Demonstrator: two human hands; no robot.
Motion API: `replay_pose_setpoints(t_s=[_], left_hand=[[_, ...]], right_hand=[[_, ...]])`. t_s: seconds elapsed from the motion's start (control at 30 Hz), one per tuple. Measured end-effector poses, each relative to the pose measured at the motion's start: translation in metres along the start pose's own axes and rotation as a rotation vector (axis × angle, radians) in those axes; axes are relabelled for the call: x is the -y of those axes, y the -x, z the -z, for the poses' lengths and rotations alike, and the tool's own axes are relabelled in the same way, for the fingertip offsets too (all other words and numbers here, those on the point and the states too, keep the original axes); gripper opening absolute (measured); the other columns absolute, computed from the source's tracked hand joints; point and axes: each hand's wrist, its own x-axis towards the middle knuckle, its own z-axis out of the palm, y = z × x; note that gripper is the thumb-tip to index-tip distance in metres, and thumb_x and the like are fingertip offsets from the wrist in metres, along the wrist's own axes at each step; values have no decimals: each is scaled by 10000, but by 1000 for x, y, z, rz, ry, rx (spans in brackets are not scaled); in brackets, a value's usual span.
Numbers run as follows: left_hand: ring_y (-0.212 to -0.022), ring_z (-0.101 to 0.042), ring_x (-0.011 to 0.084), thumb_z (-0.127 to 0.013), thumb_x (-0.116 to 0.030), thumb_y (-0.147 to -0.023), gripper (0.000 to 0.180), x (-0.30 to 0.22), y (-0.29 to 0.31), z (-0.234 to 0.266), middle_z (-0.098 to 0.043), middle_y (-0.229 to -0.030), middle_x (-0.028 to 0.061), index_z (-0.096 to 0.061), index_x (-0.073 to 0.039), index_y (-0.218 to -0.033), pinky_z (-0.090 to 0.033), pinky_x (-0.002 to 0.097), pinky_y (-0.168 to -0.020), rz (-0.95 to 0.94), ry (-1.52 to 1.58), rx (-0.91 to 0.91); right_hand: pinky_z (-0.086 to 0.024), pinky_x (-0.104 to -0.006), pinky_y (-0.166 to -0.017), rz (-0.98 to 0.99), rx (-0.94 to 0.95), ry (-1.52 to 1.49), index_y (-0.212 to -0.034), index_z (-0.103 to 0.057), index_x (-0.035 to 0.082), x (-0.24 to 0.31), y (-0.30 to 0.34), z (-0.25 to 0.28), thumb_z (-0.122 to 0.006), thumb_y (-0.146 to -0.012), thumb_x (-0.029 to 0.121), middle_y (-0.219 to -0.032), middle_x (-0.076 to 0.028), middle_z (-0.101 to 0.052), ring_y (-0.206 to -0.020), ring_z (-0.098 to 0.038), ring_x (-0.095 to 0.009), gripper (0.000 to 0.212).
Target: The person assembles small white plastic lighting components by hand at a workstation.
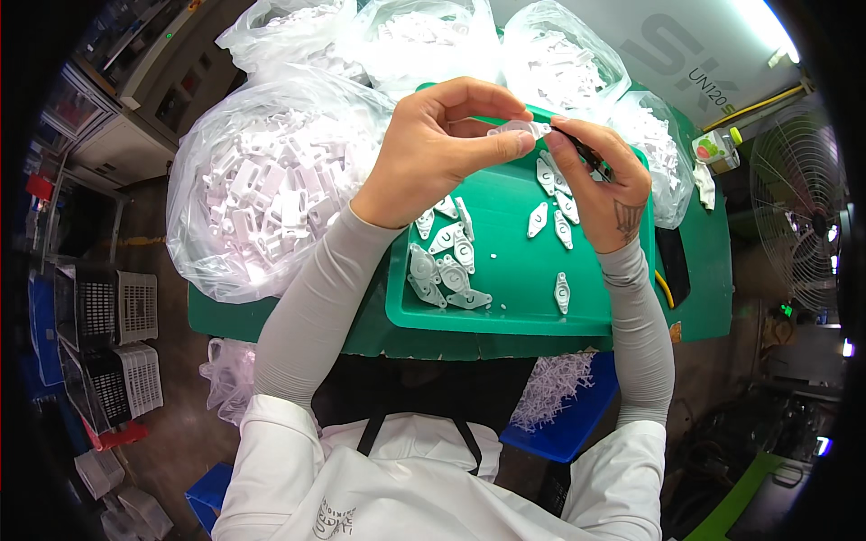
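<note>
Your hands meet over a white plastic part at the upper centre

Your left hand (426,149) pinches a small white part (523,128) between thumb and fingers, at the upper centre of the frame, above the far side of a green tray (523,266). Your right hand (606,180), just to the right, grips a slim dark tool (586,153) whose tip is at the part's right end; whether the tip touches it is too small to tell.

Below your hands, more white pieces lie in the tray: a cluster (456,275) toward its left side, some overlapping, and a looser scatter (538,219) toward its right.

At the left of the tray, a large clear bag (188,221) bulges with white pieces; further filled bags line the top of the frame. A blue bin (591,415) of white scraps (555,388) sits at lower centre-right. A bottle (720,151) stands at upper right.
</note>
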Motion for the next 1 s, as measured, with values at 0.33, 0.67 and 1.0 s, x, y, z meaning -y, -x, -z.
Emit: replay_pose_setpoints(t_s=[0.33,0.67,1.0], left_hand=[[-1013,-709,167,-796,-44,-870,315,2,-1,1,-723,-1116,123,-667,-5,-1155,-572,270,-899,-23,27,6],[-983,-710,156,-800,-46,-866,301,1,0,-1,-727,-1102,113,-673,-12,-1138,-573,252,-864,-8,44,-8],[-986,-694,133,-815,-65,-855,271,1,-1,0,-728,-1071,88,-689,-28,-1092,-557,257,-885,-19,5,-9]], right_hand=[[-506,-224,-674,-47,0,-19,-1041,-768,77,1,0,-1,-810,-855,80,-957,-45,-753,-797,-678,-96,191],[-537,-236,-721,-35,-9,13,-1026,-763,63,6,0,-2,-801,-843,42,-938,-52,-751,-794,-681,-102,188],[-546,-240,-715,-16,-12,60,-1013,-767,65,9,-1,-2,-803,-838,39,-936,-52,-754,-800,-692,-109,180]])
